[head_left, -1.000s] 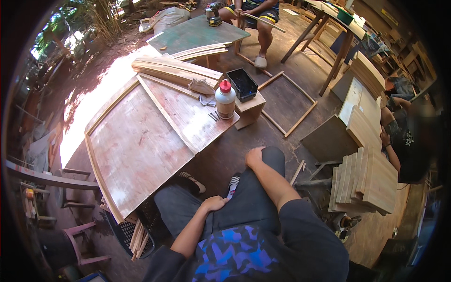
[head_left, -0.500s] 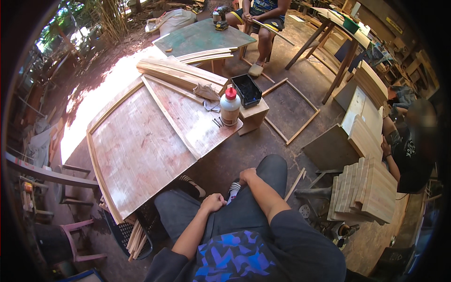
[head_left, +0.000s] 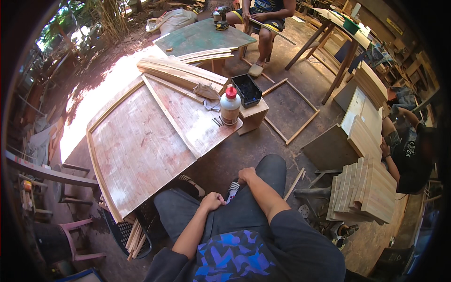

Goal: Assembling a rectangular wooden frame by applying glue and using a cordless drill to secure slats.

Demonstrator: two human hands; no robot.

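Observation:
My left hand (head_left: pixel 213 201) rests on my left thigh, its fingers curled in and no object showing in it. On the inner side of my right thigh lies my right hand (head_left: pixel 246 175), loosely closed, its fingertips partly hidden. Before me to the left stands a low work table (head_left: pixel 141 145) with a wooden panel top and thin wood strips along its edges. A white glue bottle with a red cap (head_left: pixel 230 105) stands upright near its right corner, beside several dark screws (head_left: pixel 217 121). Behind these lie a crumpled cloth (head_left: pixel 206 91) and a stack of wood strips (head_left: pixel 181 75).
A black bin (head_left: pixel 246 90) sits on a wooden box beside the table. A thin wooden frame (head_left: pixel 303 128) lies on the floor. Stacked boards (head_left: pixel 364 190) stand at right near a co-worker (head_left: pixel 413 155). Another person (head_left: pixel 268 28) sits beyond the green-topped table (head_left: pixel 202 40), holding a strip.
My hands stay where they were. The co-worker at right has shifted and now has an arm raised. The seated person's upper body and the strip have moved slightly right.

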